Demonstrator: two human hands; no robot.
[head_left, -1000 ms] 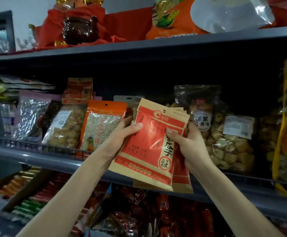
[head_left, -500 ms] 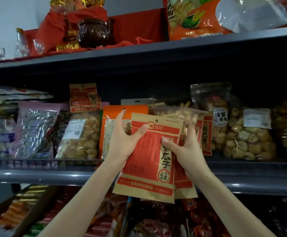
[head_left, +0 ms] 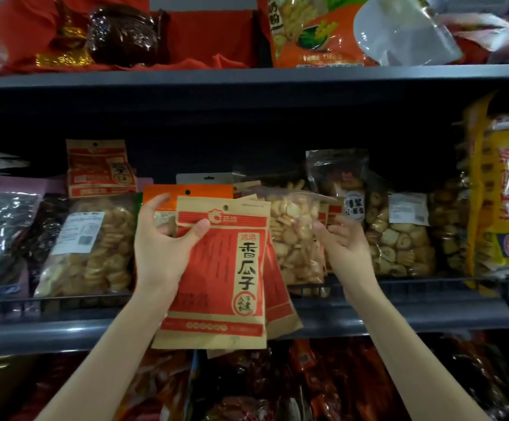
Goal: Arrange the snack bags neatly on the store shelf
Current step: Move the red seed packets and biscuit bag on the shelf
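My left hand grips a small stack of red and kraft-paper sunflower seed bags, held upright in front of the middle shelf rim. My thumb lies across the top of the front bag. My right hand is off the stack, fingers apart, its fingertips at the right edge of a clear bag of small biscuits standing on the shelf. More red seed bags show just behind that clear bag. One matching seed bag stands further back on the left.
An orange bag stands behind my left hand. Clear cookie bags fill the left, bread-ring bags and a yellow bag the right. The upper shelf edge runs overhead. Red packs fill the shelf below.
My right hand has let go of the seed bags and moved right to the clear biscuit bag. My left hand now holds the stack alone, slightly more upright.
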